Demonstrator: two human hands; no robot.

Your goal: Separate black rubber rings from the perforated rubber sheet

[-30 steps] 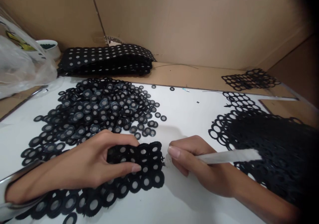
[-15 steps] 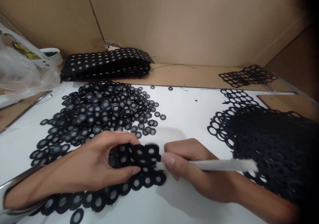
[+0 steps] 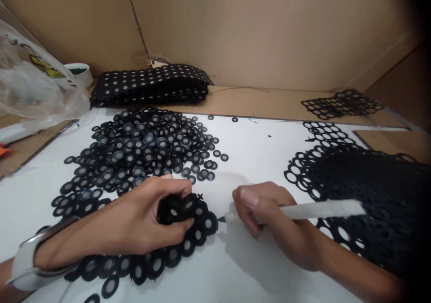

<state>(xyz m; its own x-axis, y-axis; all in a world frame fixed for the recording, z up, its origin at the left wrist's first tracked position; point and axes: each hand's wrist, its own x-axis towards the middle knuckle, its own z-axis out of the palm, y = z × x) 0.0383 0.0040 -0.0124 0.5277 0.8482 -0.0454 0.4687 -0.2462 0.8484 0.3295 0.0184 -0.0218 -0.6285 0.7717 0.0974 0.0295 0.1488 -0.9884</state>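
My left hand (image 3: 144,217) is closed around a bent black sheet of ring-shaped pieces with pale centres (image 3: 198,235). Its thumb presses on the sheet from the front, while the other fingers curl behind it. In my right hand (image 3: 262,204) is a slim white-handled tool (image 3: 319,209) with a dark pointed tip, which looks like a craft knife. That tip is close to the sheet's right end; whether it touches cannot be made out. A small black cross-shaped scrap (image 3: 200,196) shows at the sheet's upper edge.
A heap of loose black rings (image 3: 151,146) lies behind my left hand. Black perforated offcuts (image 3: 363,191) are piled at the right. Along the back is a folded dotted black sheet (image 3: 151,83), with a white cup (image 3: 81,74) and a clear plastic bag (image 3: 37,87) to its left.
My right hand has drawn the tool back to the right, away from the sheet. The sheet's right end has tilted and turned in my left hand. The view has shifted slightly.
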